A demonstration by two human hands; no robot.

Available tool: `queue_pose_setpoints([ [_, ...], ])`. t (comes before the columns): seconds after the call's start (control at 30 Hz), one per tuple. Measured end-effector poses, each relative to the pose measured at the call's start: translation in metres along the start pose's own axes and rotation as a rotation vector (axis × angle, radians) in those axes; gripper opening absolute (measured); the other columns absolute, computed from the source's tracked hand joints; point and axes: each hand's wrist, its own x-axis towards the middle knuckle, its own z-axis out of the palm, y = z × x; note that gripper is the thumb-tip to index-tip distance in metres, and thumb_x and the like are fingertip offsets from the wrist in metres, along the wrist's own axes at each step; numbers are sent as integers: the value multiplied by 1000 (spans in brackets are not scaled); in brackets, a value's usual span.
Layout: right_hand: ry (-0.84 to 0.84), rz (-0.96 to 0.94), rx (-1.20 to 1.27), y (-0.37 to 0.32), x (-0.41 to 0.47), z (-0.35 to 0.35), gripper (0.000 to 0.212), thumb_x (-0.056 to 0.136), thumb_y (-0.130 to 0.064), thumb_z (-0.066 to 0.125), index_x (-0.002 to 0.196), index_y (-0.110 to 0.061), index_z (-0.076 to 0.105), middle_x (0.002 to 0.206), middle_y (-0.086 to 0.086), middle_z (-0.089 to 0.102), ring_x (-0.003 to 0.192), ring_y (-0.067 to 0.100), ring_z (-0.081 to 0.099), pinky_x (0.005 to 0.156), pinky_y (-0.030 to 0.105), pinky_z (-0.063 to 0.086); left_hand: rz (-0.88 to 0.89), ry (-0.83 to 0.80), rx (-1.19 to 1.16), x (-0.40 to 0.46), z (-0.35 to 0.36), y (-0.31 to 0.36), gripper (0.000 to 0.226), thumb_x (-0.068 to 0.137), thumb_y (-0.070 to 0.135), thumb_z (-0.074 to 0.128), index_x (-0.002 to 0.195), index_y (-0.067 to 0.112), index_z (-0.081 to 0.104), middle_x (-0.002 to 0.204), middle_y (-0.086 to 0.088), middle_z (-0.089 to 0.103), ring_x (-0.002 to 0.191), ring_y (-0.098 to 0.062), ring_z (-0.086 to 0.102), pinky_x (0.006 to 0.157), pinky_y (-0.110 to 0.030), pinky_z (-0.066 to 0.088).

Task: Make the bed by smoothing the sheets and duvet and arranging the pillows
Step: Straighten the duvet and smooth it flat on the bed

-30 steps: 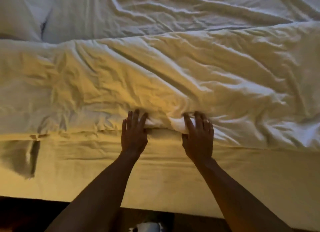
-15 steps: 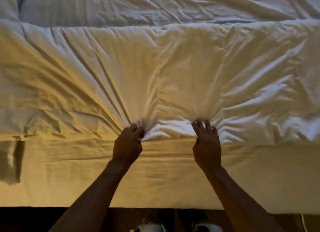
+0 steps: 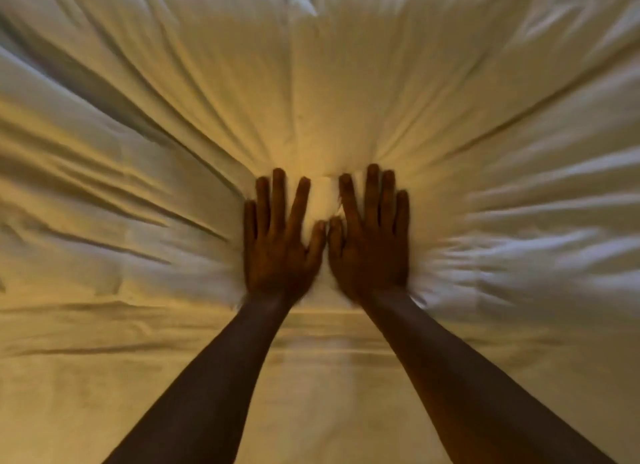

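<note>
At the middle of the view, both hands lie flat on the duvet [image 3: 346,93], palms down and side by side, thumbs nearly touching. The left hand [image 3: 277,245] has its fingers straight and slightly spread; its grip is wide and holds nothing, only pressing on the cloth. The right hand [image 3: 372,242] is the same, fingers straight and close together, pressing down with nothing pinched. Between the two index fingers a small pale bulge of fabric rises. From the hands, long creases fan outward to the left, right and far side of the duvet, which fills the upper part of the view. Its near edge runs across just behind the wrists. Nearer than that edge lies the flatter sheet [image 3: 104,377], crossed by both bare forearms. Motion blur softens the folds at right.
</note>
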Motion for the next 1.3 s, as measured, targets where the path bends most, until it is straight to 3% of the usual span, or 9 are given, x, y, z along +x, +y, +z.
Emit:
queue_pose_setpoints([
  [0.1, 1, 13, -47, 1, 2, 27, 65, 107, -46, 22, 164, -23, -1, 170, 18, -10, 157, 35, -13, 125, 57, 5, -34, 5, 32, 0, 28, -3, 70, 105, 55, 30, 164, 28, 3, 171, -11, -8, 158, -31, -9, 125, -54, 13],
  [0.3, 36, -15, 48, -6, 8, -15, 68, 105, -41, 39, 164, -21, 12, 170, 19, 5, 158, 36, 2, 124, 57, 15, 15, 29, -99, 14, -19, -3, 69, 102, 50, 43, 163, 30, 18, 172, -6, -2, 159, -26, -4, 123, -55, 18],
  [0.4, 226, -42, 161, -8, 54, -46, 69, 100, -34, 49, 162, -17, 25, 166, 18, 23, 154, 37, 20, 121, 55, 23, 83, 227, -129, 74, -56, -6, 62, 102, 40, 47, 160, 24, 31, 170, -13, 12, 158, -31, 8, 120, -56, 25],
  [0.5, 375, -83, 141, -16, 134, -78, 61, 105, -38, 38, 162, -21, 24, 168, 19, 17, 157, 36, 12, 123, 54, 17, 138, 292, -46, 149, -80, -5, 62, 107, 46, 35, 163, 27, 17, 171, -13, 5, 158, -31, 1, 124, -55, 16],
  [0.6, 253, -64, 7, -11, 173, -52, 65, 104, -44, 34, 164, -30, 13, 171, 16, 2, 158, 35, -2, 125, 56, 8, 96, 225, 51, 174, -45, -9, 63, 107, 53, 26, 163, 34, 3, 172, -8, -6, 158, -30, -8, 124, -57, 9],
  [0.73, 126, -53, -60, -3, 178, 11, 65, 103, -49, 30, 163, -33, 12, 171, 16, -3, 158, 35, -6, 125, 57, 5, 78, 181, 66, 180, 11, -19, 59, 107, 49, 26, 163, 37, 8, 172, -7, -2, 158, -30, -5, 124, -57, 8],
  [0.87, 112, -39, -78, -6, 197, 18, 65, 102, -49, 30, 163, -34, 15, 171, 16, -1, 158, 35, -5, 125, 57, 3, 85, 208, 52, 197, 19, -23, 57, 108, 46, 29, 162, 36, 17, 172, -6, 6, 158, -30, 1, 124, -57, 9],
  [1.07, 63, -40, -18, -9, 194, 0, 67, 98, -51, 33, 162, -36, 21, 171, 14, 3, 158, 33, -2, 126, 55, 2, 63, 144, 27, 192, 2, -20, 59, 106, 49, 28, 162, 38, 15, 172, -4, 2, 159, -27, -3, 125, -56, 6],
  [1.3, 80, -54, 25, -15, 81, -14, 60, 104, -40, 38, 161, -25, 29, 169, 17, 13, 159, 30, 6, 126, 52, 12, 32, 36, -63, 82, -14, 0, 57, 106, 46, 27, 162, 34, 20, 172, -3, 8, 159, -23, 5, 124, -51, 17],
])
